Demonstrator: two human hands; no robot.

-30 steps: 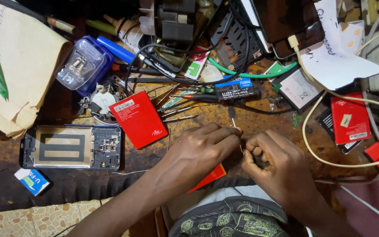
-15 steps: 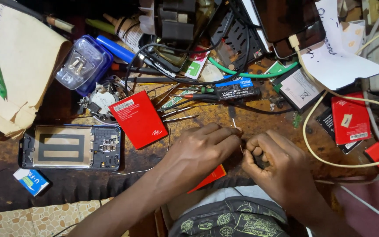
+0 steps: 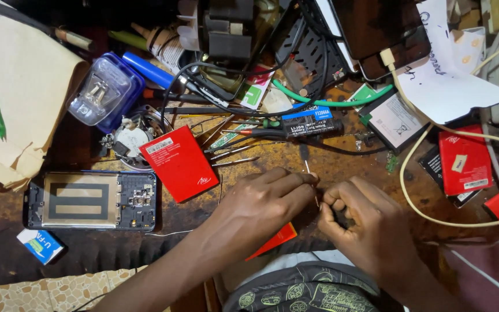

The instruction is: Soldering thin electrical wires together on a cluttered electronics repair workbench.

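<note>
Change: against the earlier frames we find almost nothing shifted; both hands sit in the same spot at the near edge of the counter (image 3: 342, 164), fingers a touch tighter.
Left hand (image 3: 261, 205): fingertips pressed together, pinching a thin metal tool (image 3: 307, 167) that stands nearly upright between the two hands.
Right hand (image 3: 371, 228): curled into a loose fist, thumb and forefinger closed on something small and dark; we cannot tell what it is.
Where the work is: at the counter's front edge, just beside a red-orange piece (image 3: 275, 240) that shows under the left wrist.
Doing it well: in our judgement the tool tip wants a steady, light hold, with both wrists resting on the counter so the small part does not slip.
Count, phones: one opened phone (image 3: 90, 200), back off, well left of the hands.
Count, red flat packs: one by the left hand (image 3: 180, 163), one at the right (image 3: 466, 164).
Count, tweezers and probes: several (image 3: 232, 151), fanned out behind the hands; we cannot separate them.
Count, cream cable: one (image 3: 411, 173), looping right.
</note>
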